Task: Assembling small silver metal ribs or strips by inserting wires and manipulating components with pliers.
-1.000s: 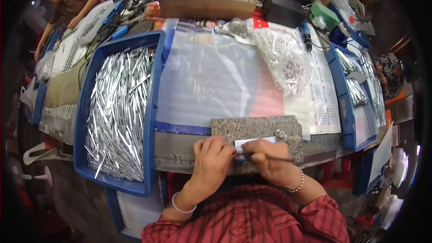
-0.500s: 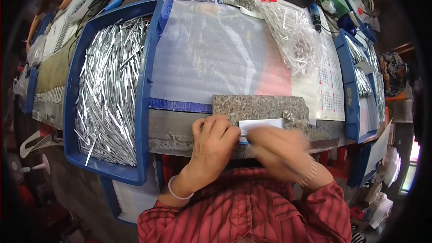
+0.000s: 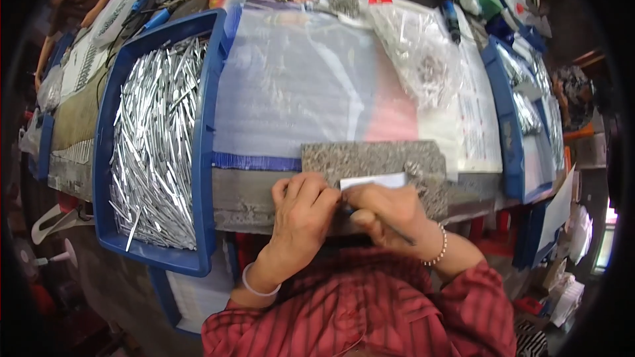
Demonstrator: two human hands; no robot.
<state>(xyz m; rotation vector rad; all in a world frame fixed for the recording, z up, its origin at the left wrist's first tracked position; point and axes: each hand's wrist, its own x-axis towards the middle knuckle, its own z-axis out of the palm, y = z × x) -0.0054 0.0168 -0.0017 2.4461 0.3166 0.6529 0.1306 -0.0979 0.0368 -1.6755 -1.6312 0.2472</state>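
Observation:
My left hand (image 3: 303,210) rests at the near left edge of a speckled stone slab (image 3: 370,153), its fingers curled and pressed together. Whatever sits between those fingertips is hidden. Close beside it, my right hand (image 3: 390,210) is closed around a thin, dark, rod-like tool (image 3: 401,234), whose end sticks out below the palm. The working tip of this tool is covered by the fingers. A small white flat piece (image 3: 390,180) lies on the slab, just beyond the right hand and partly under it.
A large blue tray (image 3: 206,178) full of thin shiny metal strips (image 3: 155,139) stands at left. Clear plastic sheeting (image 3: 291,86) spreads over the tabletop ahead. A clear bag (image 3: 430,59) lies at far right, near another blue tray (image 3: 509,139) holding metal pieces.
My right hand, blurred before, is now sharper and set lower over the white piece, with the rod-like tool showing. The left hand keeps nearly the same pose; the whole view has shifted slightly.

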